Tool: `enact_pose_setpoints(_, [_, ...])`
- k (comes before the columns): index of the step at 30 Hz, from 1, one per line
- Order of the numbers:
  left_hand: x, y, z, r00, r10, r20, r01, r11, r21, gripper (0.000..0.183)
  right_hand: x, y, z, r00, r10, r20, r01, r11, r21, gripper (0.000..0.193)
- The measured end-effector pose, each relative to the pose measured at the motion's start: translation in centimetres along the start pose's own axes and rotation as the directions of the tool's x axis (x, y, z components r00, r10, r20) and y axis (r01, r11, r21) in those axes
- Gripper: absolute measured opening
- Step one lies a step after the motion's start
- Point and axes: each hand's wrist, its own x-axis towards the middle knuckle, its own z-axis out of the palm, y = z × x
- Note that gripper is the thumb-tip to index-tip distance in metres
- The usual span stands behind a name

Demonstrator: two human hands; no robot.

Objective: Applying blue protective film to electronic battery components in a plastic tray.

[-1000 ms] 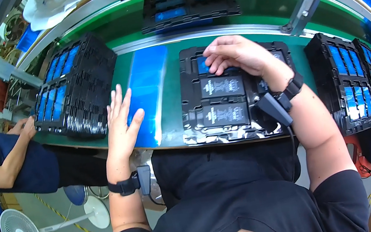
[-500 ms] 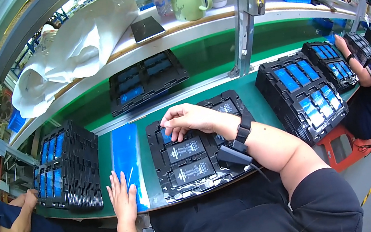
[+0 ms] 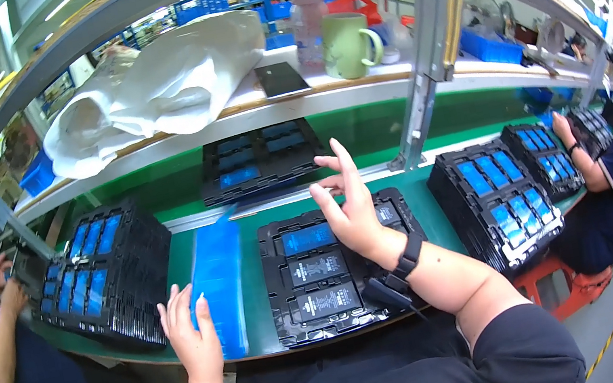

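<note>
A black plastic tray (image 3: 282,311) lies on the green bench in front of me, holding flat black battery cells in its pockets. One cell at the upper left has a blue film (image 3: 307,238) on it; bare dark cells (image 3: 327,303) with white print sit below. Over the tray's upper right part hovers my right hand (image 3: 355,211), fingers spread, holding nothing visible, hiding some pockets. My left hand (image 3: 192,331) is open beside the left edge of a pile of long blue film sheets (image 3: 221,288), its thumb overlapping the film.
Tall stacks of black trays with blue-covered cells stand left (image 3: 107,268) and right (image 3: 496,199). Another tray (image 3: 260,159) lies behind on the green belt. Above, a shelf bears white bags (image 3: 171,76), a phone (image 3: 282,79) and a green mug (image 3: 348,45). People work on both sides.
My right hand has lifted off the tray and its curled fingers have spread, uncovering the blue-covered cell. My left hand stays by the film. The whole view has tilted upward.
</note>
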Motion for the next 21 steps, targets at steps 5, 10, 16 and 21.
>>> enact_pose_setpoints(5, [-1.0,4.3,-1.1,0.993,0.117,-0.029,-0.118,0.991,-0.058,0.026,-1.8,-4.7,1.1,0.882,-0.371,0.290,0.401,0.915,-0.047,0.090])
enact_pose_setpoints(10, [-1.7,7.1,-0.7,0.973,0.183,0.140,-0.152,0.967,-0.205,0.029,-2.6,-6.2,1.6,0.640,-0.378,0.669,0.467,0.883,0.051,0.073])
enact_pose_setpoints(16, [-1.7,6.6,-1.1,0.926,0.232,0.297,-0.122,0.931,-0.344,0.040,-2.8,-4.9,1.2,0.650,-0.403,0.644,0.429,0.894,0.127,0.028])
enact_pose_setpoints(21, [-1.4,5.5,-2.5,0.919,0.217,0.331,0.033,0.791,-0.610,0.037,-2.5,-5.2,0.6,0.698,-0.361,0.618,0.326,0.929,0.175,0.020])
